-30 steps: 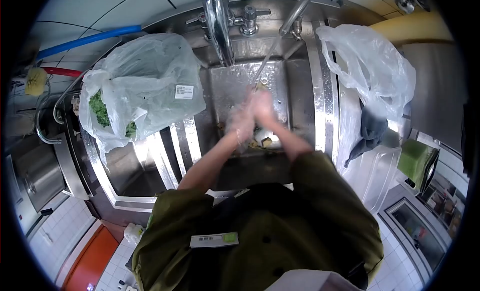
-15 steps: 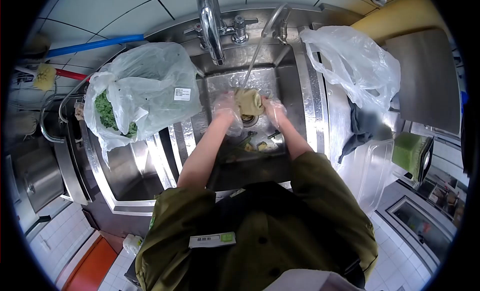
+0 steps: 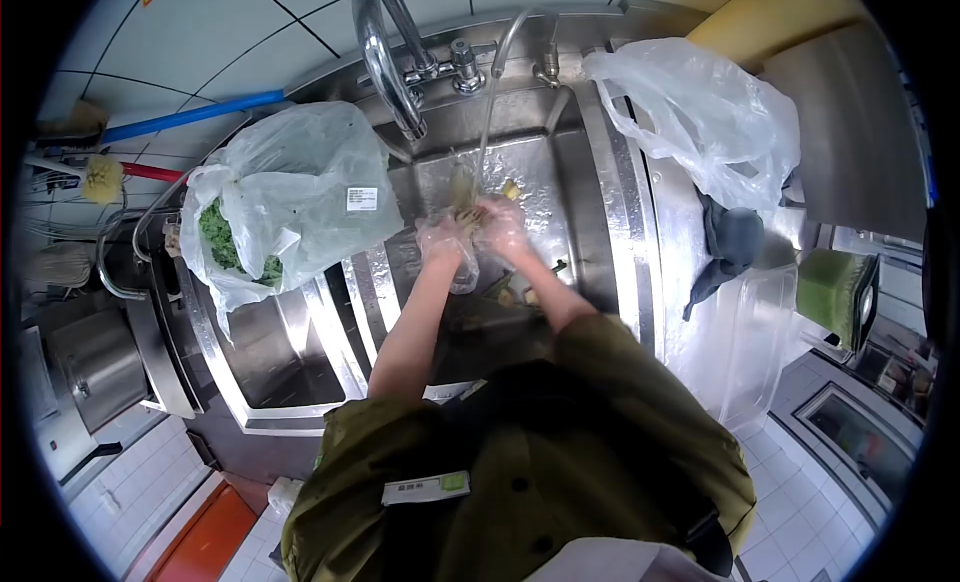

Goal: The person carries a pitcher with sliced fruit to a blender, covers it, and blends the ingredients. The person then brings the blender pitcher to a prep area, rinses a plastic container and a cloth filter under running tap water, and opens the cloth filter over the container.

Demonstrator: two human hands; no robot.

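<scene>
Both my hands wear clear, loose plastic gloves and are low in the steel sink (image 3: 590, 212). My left hand (image 3: 440, 240) is closed on a limp, pale yellow-green, cloth-like piece (image 3: 465, 192); its exact kind is blurred. Close beside it, my right hand (image 3: 503, 227) grips the same piece from the right. Water from a clear hose (image 3: 487, 122) runs down onto the piece. Yellowish and green scraps (image 3: 515, 294) lie wet on the sink bottom below my hands, and another bit (image 3: 511, 190) lies behind my right hand.
A chrome faucet (image 3: 385, 77) arches over the sink's back left. Left is a plastic bag (image 3: 320, 167) of curly greens (image 3: 222, 244) above a second basin (image 3: 280, 357). At right are a crumpled plastic bag (image 3: 710, 112), a dark cloth (image 3: 728, 244) and a clear plastic container (image 3: 755, 347).
My right hand has moved left, close to my left hand. The pale piece, earlier spread between both hands, is now bunched and partly hidden. The view has shifted slightly.
</scene>
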